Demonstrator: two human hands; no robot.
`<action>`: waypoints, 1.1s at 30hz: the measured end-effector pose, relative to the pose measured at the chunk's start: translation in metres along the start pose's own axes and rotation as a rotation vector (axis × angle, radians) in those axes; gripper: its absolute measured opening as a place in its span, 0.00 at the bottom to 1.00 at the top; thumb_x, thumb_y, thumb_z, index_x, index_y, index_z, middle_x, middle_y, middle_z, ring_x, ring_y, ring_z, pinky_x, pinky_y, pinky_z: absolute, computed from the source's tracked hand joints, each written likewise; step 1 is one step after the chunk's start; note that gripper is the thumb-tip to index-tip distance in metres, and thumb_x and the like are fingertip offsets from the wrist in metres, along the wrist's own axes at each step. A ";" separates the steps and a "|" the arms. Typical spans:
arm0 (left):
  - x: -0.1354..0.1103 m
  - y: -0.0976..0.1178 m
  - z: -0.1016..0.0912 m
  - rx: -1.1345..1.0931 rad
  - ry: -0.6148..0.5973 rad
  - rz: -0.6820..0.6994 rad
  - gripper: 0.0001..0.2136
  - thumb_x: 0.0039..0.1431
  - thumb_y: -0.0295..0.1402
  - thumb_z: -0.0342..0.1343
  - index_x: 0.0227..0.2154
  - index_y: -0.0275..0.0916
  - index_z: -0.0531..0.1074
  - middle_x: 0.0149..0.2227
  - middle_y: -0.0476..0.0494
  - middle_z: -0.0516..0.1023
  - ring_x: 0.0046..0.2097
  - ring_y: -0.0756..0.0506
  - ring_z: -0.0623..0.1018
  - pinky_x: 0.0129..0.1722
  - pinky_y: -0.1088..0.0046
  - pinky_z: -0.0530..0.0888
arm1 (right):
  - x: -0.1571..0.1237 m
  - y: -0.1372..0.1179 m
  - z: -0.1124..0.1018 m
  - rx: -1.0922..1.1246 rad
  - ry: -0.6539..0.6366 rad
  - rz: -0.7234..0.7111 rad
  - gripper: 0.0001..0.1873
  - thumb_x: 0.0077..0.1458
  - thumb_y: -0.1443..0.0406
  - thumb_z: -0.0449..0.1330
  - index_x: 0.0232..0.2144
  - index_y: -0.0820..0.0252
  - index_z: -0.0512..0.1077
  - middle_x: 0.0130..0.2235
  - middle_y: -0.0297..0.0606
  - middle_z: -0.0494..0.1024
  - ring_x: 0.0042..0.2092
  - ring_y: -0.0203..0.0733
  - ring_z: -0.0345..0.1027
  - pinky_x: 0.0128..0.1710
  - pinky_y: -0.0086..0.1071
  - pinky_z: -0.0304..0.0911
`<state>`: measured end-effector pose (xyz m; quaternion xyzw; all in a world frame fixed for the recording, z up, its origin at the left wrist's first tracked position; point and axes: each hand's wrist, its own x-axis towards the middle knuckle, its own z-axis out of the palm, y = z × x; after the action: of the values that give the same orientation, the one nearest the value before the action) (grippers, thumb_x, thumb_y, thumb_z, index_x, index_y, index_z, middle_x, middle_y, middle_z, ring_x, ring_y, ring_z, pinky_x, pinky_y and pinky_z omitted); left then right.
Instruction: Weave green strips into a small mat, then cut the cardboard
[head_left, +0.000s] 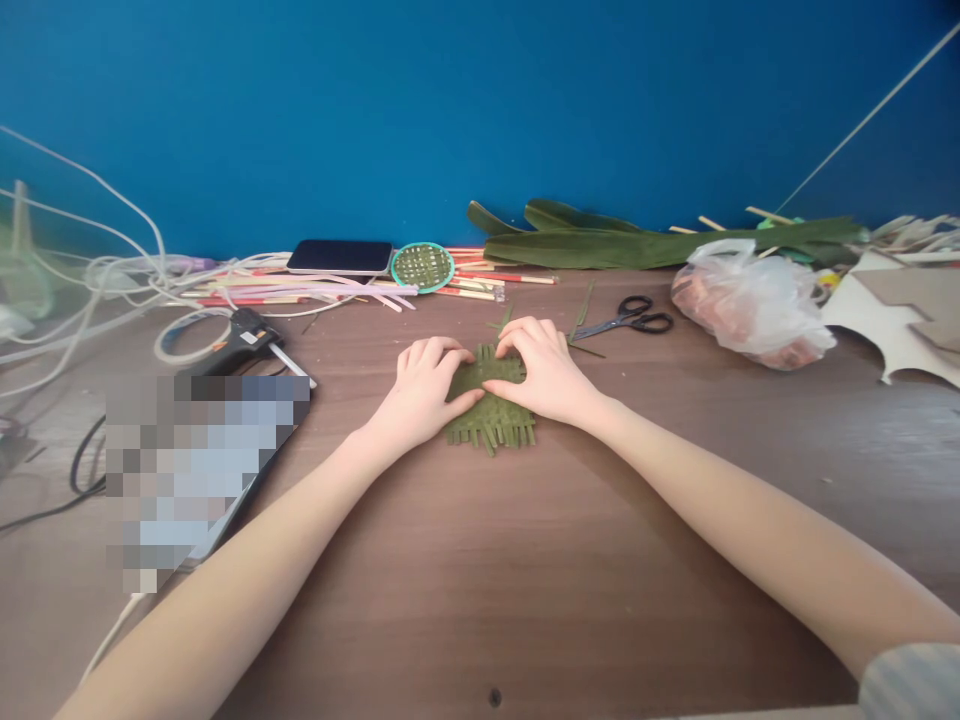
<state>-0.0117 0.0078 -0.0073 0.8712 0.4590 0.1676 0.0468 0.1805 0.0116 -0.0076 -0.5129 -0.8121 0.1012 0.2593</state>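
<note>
A small green mat woven from leaf strips lies flat on the brown table. My left hand rests on its left side with fingers curled and thumb pressing down on the weave. My right hand covers its upper right part, fingers bent and pinching at the strips. Loose strip ends stick out along the mat's near edge and at its far side between my hands.
Black scissors and a plastic bag lie to the right, long green leaves along the blue wall. A phone, a round woven disc, coloured sticks, a glue gun and cables lie at the left.
</note>
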 end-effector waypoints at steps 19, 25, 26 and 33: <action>0.000 0.002 -0.001 0.000 0.004 -0.007 0.14 0.57 0.39 0.51 0.44 0.39 0.65 0.47 0.40 0.66 0.51 0.39 0.64 0.49 0.59 0.61 | 0.000 0.001 0.001 -0.068 0.018 0.001 0.15 0.46 0.55 0.61 0.29 0.57 0.62 0.44 0.43 0.69 0.47 0.52 0.58 0.42 0.43 0.54; 0.000 0.000 0.000 0.009 0.010 0.001 0.15 0.57 0.39 0.52 0.44 0.38 0.65 0.47 0.39 0.67 0.50 0.39 0.64 0.49 0.60 0.61 | 0.000 0.001 0.001 -0.058 0.007 0.010 0.15 0.45 0.55 0.61 0.29 0.57 0.62 0.43 0.43 0.69 0.47 0.52 0.58 0.43 0.43 0.54; 0.000 0.000 0.000 0.009 0.009 0.000 0.15 0.57 0.39 0.52 0.44 0.37 0.65 0.47 0.39 0.67 0.50 0.39 0.64 0.49 0.60 0.61 | 0.000 0.001 0.001 -0.056 0.004 0.010 0.15 0.45 0.55 0.61 0.29 0.57 0.62 0.43 0.43 0.69 0.47 0.52 0.58 0.43 0.43 0.54; 0.000 0.001 -0.001 0.004 0.007 -0.005 0.15 0.57 0.39 0.51 0.44 0.38 0.65 0.47 0.40 0.67 0.50 0.39 0.64 0.49 0.60 0.61 | 0.000 0.000 0.000 -0.045 0.001 0.016 0.15 0.46 0.55 0.61 0.29 0.56 0.62 0.43 0.42 0.68 0.46 0.52 0.58 0.43 0.43 0.54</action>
<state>-0.0111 0.0072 -0.0065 0.8695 0.4618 0.1697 0.0437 0.1804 0.0120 -0.0079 -0.5252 -0.8099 0.0844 0.2473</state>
